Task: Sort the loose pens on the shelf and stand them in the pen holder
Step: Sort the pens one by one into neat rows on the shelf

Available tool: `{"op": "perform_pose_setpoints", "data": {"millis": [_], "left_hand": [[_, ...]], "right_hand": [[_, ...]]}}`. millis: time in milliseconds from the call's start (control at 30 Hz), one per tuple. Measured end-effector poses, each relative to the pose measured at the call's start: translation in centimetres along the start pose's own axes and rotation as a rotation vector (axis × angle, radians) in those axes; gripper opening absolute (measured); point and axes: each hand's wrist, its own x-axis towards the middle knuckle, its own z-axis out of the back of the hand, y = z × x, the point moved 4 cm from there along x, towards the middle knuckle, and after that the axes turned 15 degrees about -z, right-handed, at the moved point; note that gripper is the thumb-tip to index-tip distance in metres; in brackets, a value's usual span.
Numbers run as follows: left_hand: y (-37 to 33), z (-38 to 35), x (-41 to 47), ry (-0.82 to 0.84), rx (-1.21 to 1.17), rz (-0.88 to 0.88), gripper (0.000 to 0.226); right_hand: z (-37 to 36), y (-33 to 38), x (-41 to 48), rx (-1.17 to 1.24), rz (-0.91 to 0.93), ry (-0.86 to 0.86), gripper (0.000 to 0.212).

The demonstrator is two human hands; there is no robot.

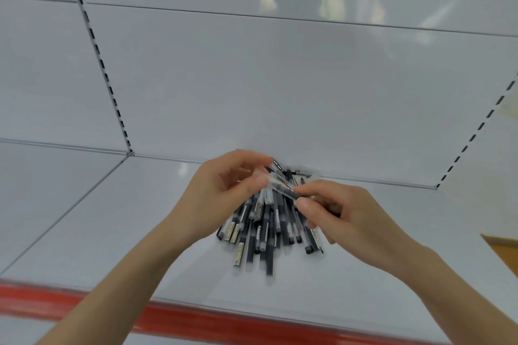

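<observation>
Black pen (pixel 283 187) slants upper-left to lower-right (left hand (pixel 221 190), right hand (pixel 344 213) pinch it).

Behind the fingers (pixel 322 186) I saw a white back panel (pixel 280 87) carrying a blurred reflection (pixel 328 5). A slotted upright (pixel 103 70) climbed it left of them, with another upright (pixel 476 131) to their right. Nearer me ran a red strip (pixel 196 318), and far right of them lay an orange-brown surface (pixel 501 246).

The left hand (pixel 221 196) and right hand (pixel 342 213) hide the far end of the pen pile (pixel 263 232). The pen (pixel 281 186) they pinch above it is blurred, its print unreadable.
</observation>
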Motion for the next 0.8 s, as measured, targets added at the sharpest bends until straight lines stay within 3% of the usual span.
{"op": "perform_pose_setpoints", "data": {"millis": [133, 233, 467, 633, 800], "left_hand": [[0.3, -0.9, -0.3, -0.307, -0.265, 0.106, 0.018], [0.2, -1.7, -0.7, -0.400, -0.298, 0.112, 0.016], [1.3, -2.1, -1.8, -0.469, -0.329, 0.186, 0.009], [2.6, -1.4, -2.8, -0.491, -0.314, 0.261, 0.009], [4.4, 2.2, -3.0, -0.425, 0.022, 0.319, 0.012]], "right_hand": [[-0.9, 0.1, -0.2, 0.133, -0.041, -0.010, 0.021], [-1.3, -0.1, -0.3, 0.193, -0.030, -0.072, 0.020], [-2.4, -0.9, 0.2, 0.249, -0.031, -0.039, 0.020], [-3.3, -1.9, 1.4, 0.161, -0.101, 0.144, 0.023], [-2.3, -3.8, 3.1, 0.065, -0.154, 0.051, 0.017]]}}
